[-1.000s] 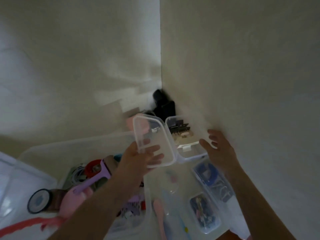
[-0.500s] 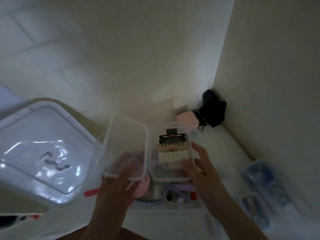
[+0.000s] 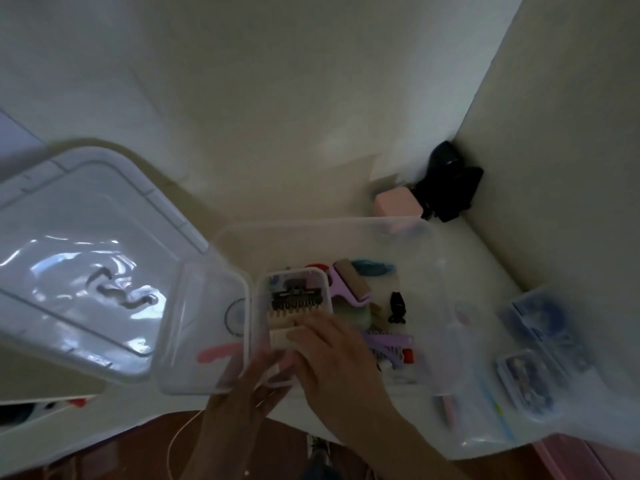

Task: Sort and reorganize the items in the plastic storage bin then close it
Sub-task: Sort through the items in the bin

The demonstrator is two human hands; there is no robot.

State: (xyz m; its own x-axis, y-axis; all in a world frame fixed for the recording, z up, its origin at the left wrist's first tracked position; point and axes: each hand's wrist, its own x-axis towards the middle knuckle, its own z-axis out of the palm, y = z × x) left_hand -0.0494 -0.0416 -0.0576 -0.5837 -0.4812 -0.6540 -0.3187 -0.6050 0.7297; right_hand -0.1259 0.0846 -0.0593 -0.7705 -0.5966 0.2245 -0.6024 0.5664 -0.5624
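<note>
At frame centre, both hands, left hand point(image 3: 242, 393) and right hand point(image 3: 332, 358), are gripping the small clear box point(image 3: 291, 306); its open lid point(image 3: 204, 323) is probably unlatched, so clips point(image 3: 298, 299) could be spilling if tilted.

This looks like a room in a home, seen at a corner where a plain cream wall point(image 3: 561, 116) meets a pale tiled floor point(image 3: 242, 81). A clear storage bin point(image 3: 346, 237) sits on the floor, its lid point(image 3: 86, 244) lying to the left. Inside are personal grooming things: hair clips point(image 3: 388, 344), a purple lint roller point(image 3: 349, 285), a small black claw clip point(image 3: 397, 306). Beyond the bin, in the far corner, stand a pink box point(image 3: 396, 202) and a black object point(image 3: 450, 181) too dim to identify.
</note>
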